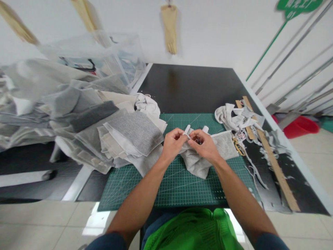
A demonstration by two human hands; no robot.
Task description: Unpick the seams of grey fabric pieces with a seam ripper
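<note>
Over the green cutting mat [182, 194], my left hand [173, 141] and my right hand [204, 143] meet fingertip to fingertip. Both are closed in a pinch on the light edge of a grey fabric piece [199, 166]. The rest of that fabric hangs below and to the right, resting on the mat. Small white strips stick up just behind my fingers. The exact fold between the fingertips is too small to make out. Gold-handled scissors [238, 146] lie at the fabric's right end.
Stacked grey fabric pieces [136, 132] and a large cloth heap [65, 104] fill the left. Scraps [231, 118] and a long wooden ruler [278, 170] lie along the right edge. Clear plastic boxes [125, 62] stand at the back left; a red basin [301, 126] is on the floor.
</note>
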